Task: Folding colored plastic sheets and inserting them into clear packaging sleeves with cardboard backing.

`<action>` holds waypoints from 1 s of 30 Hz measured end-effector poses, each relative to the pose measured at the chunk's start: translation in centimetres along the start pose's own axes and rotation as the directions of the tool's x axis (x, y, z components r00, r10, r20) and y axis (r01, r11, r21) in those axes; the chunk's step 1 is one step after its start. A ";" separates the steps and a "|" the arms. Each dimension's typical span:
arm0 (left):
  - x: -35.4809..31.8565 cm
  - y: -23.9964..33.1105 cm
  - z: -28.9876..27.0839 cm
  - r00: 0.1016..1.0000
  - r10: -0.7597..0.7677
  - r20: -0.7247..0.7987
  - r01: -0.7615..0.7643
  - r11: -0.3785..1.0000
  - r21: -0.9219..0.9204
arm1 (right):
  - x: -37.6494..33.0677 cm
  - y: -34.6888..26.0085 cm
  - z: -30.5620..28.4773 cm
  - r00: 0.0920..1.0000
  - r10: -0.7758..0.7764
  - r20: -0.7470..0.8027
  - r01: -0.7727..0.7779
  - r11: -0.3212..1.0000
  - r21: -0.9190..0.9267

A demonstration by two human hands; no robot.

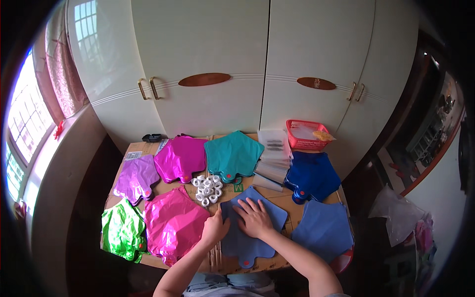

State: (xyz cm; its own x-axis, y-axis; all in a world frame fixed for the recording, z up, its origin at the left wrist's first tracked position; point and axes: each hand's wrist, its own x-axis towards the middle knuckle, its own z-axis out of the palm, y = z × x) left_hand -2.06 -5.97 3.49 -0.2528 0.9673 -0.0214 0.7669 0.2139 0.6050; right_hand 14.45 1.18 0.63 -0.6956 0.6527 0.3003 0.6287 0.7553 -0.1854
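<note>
Sheet of matte blue (250, 246) lies flat under your right hand (255, 220), fingers spread wide; its left edge meets your curled left hand (215, 228); whether that one grips, I cannot tell.

Left hand (216, 227): bare, over the cardboard (213, 257).
Right hand (254, 219): bare too, over the cardboard.
Forearms (298, 258): bare, narrowing toward the wrists.
Lap cloth (208, 283): blue-grey, as I see it below the cardboard's near edge.
Garment fold (247, 291): paler grey, farther below the cardboard.
</note>
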 end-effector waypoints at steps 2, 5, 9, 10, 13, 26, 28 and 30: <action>0.0 0.7 0.1 0.997 0.066 -0.029 -0.066 0.998 -0.013 | -0.1 0.1 0.0 1.000 0.001 0.011 -0.001 1.000 0.006; -0.3 2.1 0.5 0.987 0.157 -0.016 -0.157 0.987 0.028 | 0.0 0.1 0.3 0.997 0.040 0.072 -0.038 0.999 -0.031; -0.4 3.1 0.9 0.978 0.195 0.071 -0.199 0.979 0.054 | 0.1 0.3 0.3 0.990 0.042 0.134 -0.035 0.998 -0.051; -0.4 3.0 1.1 0.977 0.195 0.087 -0.200 0.978 0.052 | 0.1 0.3 0.2 0.989 0.041 0.143 -0.034 0.998 -0.054; -0.5 3.2 1.2 0.969 0.198 0.145 -0.208 0.976 0.057 | -0.3 0.9 1.3 0.997 0.012 0.075 -0.009 0.999 -0.040; -3.8 -0.1 0.0 0.984 0.080 0.160 -0.114 0.969 0.218 | 0.2 -0.2 -0.9 0.985 0.056 0.166 -0.055 0.998 -0.012; -4.3 1.2 -0.3 0.989 0.058 0.136 -0.092 0.962 0.256 | 0.2 -0.1 -0.9 0.982 0.046 0.181 -0.041 0.999 -0.030; -4.4 2.7 -0.9 0.991 0.031 0.129 -0.066 0.957 0.281 | 0.2 0.1 -0.7 0.982 0.042 0.182 -0.035 0.999 -0.037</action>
State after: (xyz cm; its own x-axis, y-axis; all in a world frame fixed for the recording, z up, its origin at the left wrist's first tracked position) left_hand 0.58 -9.82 5.92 -0.1510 0.9829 -0.1049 0.9168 0.1790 0.3569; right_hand 14.61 1.30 1.36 -0.7204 0.6835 0.1173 0.6653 0.7289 -0.1615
